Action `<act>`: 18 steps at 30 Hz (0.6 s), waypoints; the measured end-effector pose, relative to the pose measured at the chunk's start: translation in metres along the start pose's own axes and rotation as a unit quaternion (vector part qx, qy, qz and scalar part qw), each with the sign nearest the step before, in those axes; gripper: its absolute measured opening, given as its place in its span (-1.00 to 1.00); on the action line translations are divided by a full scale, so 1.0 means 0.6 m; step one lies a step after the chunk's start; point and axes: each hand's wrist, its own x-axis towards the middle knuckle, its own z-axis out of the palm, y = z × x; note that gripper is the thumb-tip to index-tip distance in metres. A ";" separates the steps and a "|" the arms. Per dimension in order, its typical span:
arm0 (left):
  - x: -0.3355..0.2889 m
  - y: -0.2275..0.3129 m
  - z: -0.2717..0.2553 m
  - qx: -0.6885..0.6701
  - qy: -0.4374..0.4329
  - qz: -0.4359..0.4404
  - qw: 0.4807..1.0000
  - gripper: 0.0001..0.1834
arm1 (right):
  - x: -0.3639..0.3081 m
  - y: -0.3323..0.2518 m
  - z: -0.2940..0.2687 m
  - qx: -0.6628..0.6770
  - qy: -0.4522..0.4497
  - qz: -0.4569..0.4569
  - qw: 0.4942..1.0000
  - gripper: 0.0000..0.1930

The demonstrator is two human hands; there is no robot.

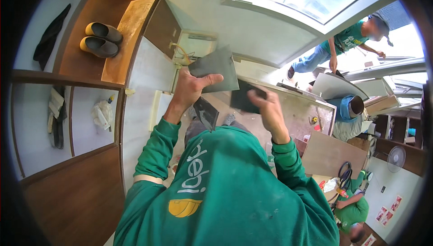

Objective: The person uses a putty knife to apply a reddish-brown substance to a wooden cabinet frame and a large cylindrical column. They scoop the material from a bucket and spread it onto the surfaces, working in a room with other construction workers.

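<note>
My left hand is closed on a flat grey rectangular plate, its thumb lying across the near face. Just below that hand hangs a smaller dark plate, tilted; whether the same fingers carry it cannot be seen. My right hand, a little smeared by motion, grips a dark rectangular plate between thumb and fingers. This dark plate is raised in front of my chest, close to the right edge of the grey one. The exact kind of these thin plates does not show.
Clogs stand in a wooden cubby at left, above compartments with hanging things. Ahead is a pale wall panel under a window. A co-worker bends at far right; another is at lower right, beside a leaning board.
</note>
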 end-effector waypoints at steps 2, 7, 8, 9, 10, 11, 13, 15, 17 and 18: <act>0.002 -0.001 -0.013 -0.017 -0.002 -0.004 1.000 -0.74 | 0.002 -0.022 -0.006 0.125 0.153 -0.038 0.980 -0.69; 0.006 -0.026 -0.005 -0.017 0.056 0.030 0.998 -0.75 | -0.003 -0.072 0.019 0.382 0.135 -0.070 0.912 -0.76; 0.005 -0.026 0.001 -0.030 0.080 0.032 0.996 -0.74 | -0.002 -0.073 0.030 0.395 0.122 -0.067 0.908 -0.76; 0.001 -0.022 0.008 -0.049 0.079 0.019 0.996 -0.72 | 0.000 -0.071 0.036 0.406 0.135 -0.014 0.904 -0.75; -0.005 -0.015 0.015 -0.068 0.079 0.005 0.995 -0.69 | 0.004 -0.068 0.034 0.417 0.078 -0.008 0.906 -0.74; -0.006 -0.011 0.019 -0.087 0.078 -0.008 0.993 -0.67 | 0.008 -0.068 0.035 0.404 0.061 0.000 0.913 -0.74; -0.010 -0.026 -0.008 -0.088 -0.006 -0.064 0.994 -0.66 | 0.014 -0.069 0.032 0.377 0.032 0.001 0.926 -0.74; -0.012 -0.027 -0.026 -0.102 -0.086 -0.078 0.988 -0.61 | 0.018 -0.072 0.019 0.347 0.009 -0.019 0.938 -0.73; -0.014 -0.009 -0.032 -0.129 -0.158 -0.050 0.978 -0.53 | 0.012 -0.078 0.013 0.299 -0.010 -0.039 0.953 -0.74; -0.014 0.008 -0.033 -0.058 -0.165 -0.021 0.984 -0.53 | 0.009 -0.080 0.012 0.275 -0.021 -0.048 0.960 -0.74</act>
